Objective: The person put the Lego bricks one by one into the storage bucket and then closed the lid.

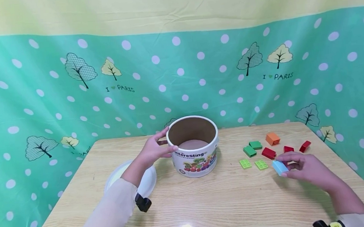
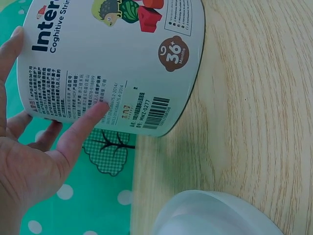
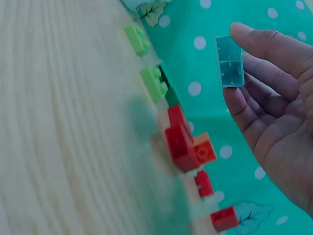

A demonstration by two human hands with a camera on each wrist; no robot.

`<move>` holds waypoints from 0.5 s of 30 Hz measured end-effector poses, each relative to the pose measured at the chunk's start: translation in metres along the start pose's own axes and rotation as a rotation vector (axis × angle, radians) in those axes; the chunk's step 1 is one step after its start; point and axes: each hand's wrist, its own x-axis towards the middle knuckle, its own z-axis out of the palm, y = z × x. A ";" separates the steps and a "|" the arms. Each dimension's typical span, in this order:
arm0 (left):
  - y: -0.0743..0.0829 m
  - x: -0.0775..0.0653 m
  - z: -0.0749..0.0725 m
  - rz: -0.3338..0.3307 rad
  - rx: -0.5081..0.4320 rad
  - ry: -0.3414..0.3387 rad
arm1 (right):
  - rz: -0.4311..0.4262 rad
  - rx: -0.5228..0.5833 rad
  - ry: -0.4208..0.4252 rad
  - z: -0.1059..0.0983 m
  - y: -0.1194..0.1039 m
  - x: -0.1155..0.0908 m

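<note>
My left hand [image 1: 154, 150] is at the left side of a white printed bucket [image 1: 194, 162], fingers spread, its thumb laid along the label and a fingertip at the rim. In the left wrist view, the thumb touches the wall of the bucket [image 2: 112, 63] beside the small print. My right hand [image 1: 305, 166] pinches a light blue building block [image 1: 280, 167] between thumb and fingers, over the right part of the table. The right wrist view shows the hollow underside of this block [image 3: 230, 63]. The bucket's visible floor is bare.
Left of the bucket, partly behind my forearm, lies a white round dish [image 1: 150, 182]. Around my right hand are light green blocks [image 1: 261, 164], dark green blocks [image 1: 250, 151], red blocks [image 1: 269, 153] and an orange block [image 1: 272, 138]. A green dotted curtain [image 1: 180, 92] hangs behind the wooden table [image 1: 227, 202].
</note>
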 end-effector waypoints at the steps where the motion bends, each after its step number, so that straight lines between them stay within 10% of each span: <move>1: 0.000 0.000 0.000 0.000 0.000 0.001 | -0.008 -0.011 0.002 0.001 -0.003 0.001; 15: 0.000 0.000 0.000 -0.005 0.002 0.006 | -0.139 0.065 0.008 0.010 -0.035 0.013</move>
